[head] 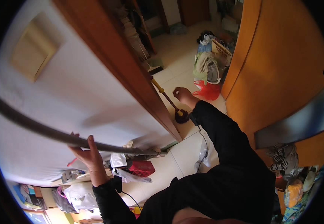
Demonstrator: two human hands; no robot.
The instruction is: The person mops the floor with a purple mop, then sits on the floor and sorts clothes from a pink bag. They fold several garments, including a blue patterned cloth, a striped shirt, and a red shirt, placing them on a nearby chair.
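Note:
My left hand [87,154] is at the grey pole [103,145] that slants along the white wall, its thumb and fingers apart around the pole; how firmly they touch it cannot be told. My right hand [183,95] is raised in the doorway with its fingers curled and nothing visible in them. Just left of it, a plunger-like tool with a yellow and brown handle [169,98] leans by the wooden door frame [139,75], its dark round end [182,116] on the tiles.
An orange wooden door [279,64] stands at the right. Beyond the doorway are a fan [213,71], a red plastic bag [208,90] and a broom [155,68]. A red bag [142,168] lies at the wall's foot. Bagged items [293,193] are piled at the lower right.

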